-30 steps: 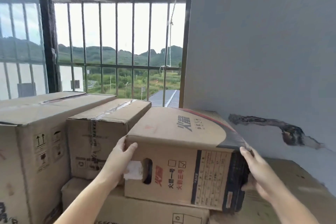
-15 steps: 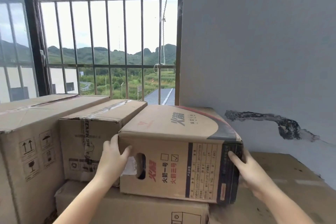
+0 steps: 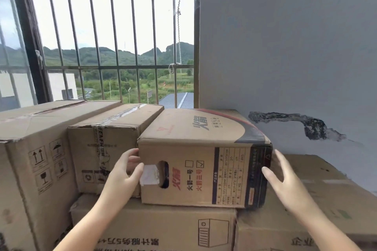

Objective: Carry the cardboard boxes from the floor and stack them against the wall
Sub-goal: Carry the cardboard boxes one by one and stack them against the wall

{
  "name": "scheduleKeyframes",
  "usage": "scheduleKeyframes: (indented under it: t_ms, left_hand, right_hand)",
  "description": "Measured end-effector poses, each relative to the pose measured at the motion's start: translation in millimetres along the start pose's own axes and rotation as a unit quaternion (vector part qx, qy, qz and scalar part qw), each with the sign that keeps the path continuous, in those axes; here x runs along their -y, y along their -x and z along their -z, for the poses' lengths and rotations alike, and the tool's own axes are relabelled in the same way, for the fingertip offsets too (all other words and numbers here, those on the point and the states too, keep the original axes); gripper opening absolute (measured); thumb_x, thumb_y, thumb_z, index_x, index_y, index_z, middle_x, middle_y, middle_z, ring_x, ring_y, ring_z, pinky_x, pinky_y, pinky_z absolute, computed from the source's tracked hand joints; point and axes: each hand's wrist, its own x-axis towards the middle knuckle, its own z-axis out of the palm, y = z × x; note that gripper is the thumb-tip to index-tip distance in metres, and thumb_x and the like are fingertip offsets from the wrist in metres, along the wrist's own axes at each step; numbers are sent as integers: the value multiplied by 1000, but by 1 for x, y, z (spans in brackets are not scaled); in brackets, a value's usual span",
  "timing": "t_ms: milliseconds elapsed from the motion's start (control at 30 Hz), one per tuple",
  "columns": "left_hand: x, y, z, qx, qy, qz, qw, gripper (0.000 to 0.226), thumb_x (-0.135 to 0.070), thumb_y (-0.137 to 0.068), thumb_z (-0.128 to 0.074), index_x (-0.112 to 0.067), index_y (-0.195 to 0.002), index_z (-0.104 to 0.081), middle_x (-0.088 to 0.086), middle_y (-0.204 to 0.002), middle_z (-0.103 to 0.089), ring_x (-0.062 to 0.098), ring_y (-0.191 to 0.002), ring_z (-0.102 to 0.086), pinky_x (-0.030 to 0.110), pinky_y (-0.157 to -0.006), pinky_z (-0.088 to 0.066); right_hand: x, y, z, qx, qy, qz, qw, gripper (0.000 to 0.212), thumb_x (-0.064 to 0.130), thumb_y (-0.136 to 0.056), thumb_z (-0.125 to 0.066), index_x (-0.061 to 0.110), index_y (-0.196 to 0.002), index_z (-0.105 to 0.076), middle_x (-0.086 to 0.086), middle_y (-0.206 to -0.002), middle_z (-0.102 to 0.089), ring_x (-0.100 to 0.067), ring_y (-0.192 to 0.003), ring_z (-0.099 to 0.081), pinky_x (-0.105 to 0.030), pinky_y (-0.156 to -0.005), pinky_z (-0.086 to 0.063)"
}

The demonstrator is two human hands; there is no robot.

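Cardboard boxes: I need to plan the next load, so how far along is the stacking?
Done: several boxes already sit by the wall, including the printed box on the lower box. In hand: left hand grips its corner; right hand hovers open beside it. Left: the floor is out of view, so unknown.

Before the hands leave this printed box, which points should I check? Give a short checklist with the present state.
1. Printed box rests on the lower box: ok.
2. Its far end against the grey wall: cannot tell.
3. Its left side close beside the taped box: ok.
4. Right hand released, fingers spread, apart from the box: ok.
5. Left hand released: not ok, it holds the left front corner.
6. Box sits level: ok.
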Motion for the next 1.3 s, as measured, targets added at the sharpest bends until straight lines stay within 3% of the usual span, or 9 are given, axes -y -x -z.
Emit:
scheduleKeyframes:
  t_ms: [67, 133, 200, 367, 567, 733, 933, 1067, 1300]
  left_hand:
    - [-4, 7, 11, 23, 45, -20, 999, 32, -15, -94, -54, -38, -116, -50, -9, -105, -65, 10, -102, -62, 30, -85, -49]
    - [-9, 15, 22, 45, 98, -39, 993, 28, -16, -95, -55, -36, -115, -53, -4, -100, -68, 12, -97, -65, 39, -84, -52]
    - [-11, 23, 30, 65, 134, -64, 987, 28, -15, -95, -54, -32, -116, -56, -4, -100, -69, 13, -93, -67, 37, -81, -54]
    - [-7, 37, 43, 142, 198, -87, 966, 28, -19, -91, -51, -29, -115, -59, -2, -99, -70, 13, -90, -68, 29, -81, -54]
    - [11, 63, 41, 289, 227, -103, 925, 34, -33, -84, -50, -29, -118, -57, -2, -99, -70, 12, -94, -67, 29, -83, -54]
    - [17, 96, 30, 410, 250, -109, 871, 36, -36, -83, -49, -32, -119, -55, -3, -101, -70, 11, -95, -66, 25, -84, -53]
    - [20, 157, 21, 512, 273, -95, 809, 34, -37, -85, -47, -35, -118, -56, -4, -100, -70, 10, -96, -66, 25, -83, -55]
    - [25, 221, 21, 578, 283, -75, 762, 27, -18, -97, -44, -32, -116, -56, -3, -99, -70, 10, -93, -66, 27, -81, -55]
    - [36, 373, 58, 729, 266, -5, 631, 24, -6, -97, -43, -14, -117, -55, 14, -95, -67, 17, -84, -66, 14, -64, -53]
  right_hand:
    - [16, 18, 3, -12, 2, 42, 999, 62, 32, -94, -53, 40, -146, -20, 25, -139, -31, 9, -128, -33, -14, -103, -29]
    - [32, 36, 6, -21, -2, 58, 998, 56, 30, -93, -53, 46, -138, -25, 31, -134, -36, 22, -118, -38, 2, -84, -35]
    - [45, 58, 7, -36, -8, 62, 997, 54, 35, -90, -52, 45, -138, -29, 34, -132, -40, 24, -116, -40, 6, -77, -35]
    - [60, 126, -2, -66, -22, 23, 997, 58, 50, -79, -51, 50, -134, -33, 24, -133, -50, 11, -117, -50, -4, -83, -43]
    - [60, 235, -27, -118, -22, -92, 988, 63, 63, -74, -50, 54, -134, -33, 24, -131, -53, 5, -118, -53, -41, -103, -44]
    - [64, 331, -39, -210, -38, -184, 959, 55, 56, -74, -50, 53, -128, -37, 18, -130, -56, 5, -112, -57, -37, -98, -48]
    - [77, 451, -64, -346, -63, -276, 895, 45, 39, -87, -48, 43, -130, -40, 15, -122, -60, 4, -105, -61, -27, -83, -54]
    - [99, 542, -97, -434, -61, -330, 836, 37, 23, -96, -47, 42, -127, -41, 15, -117, -61, 2, -103, -63, -24, -78, -56]
    - [183, 717, -190, -598, -51, -433, 672, 38, 13, -96, -47, 29, -130, -42, 6, -114, -62, -7, -104, -61, -30, -80, -52]
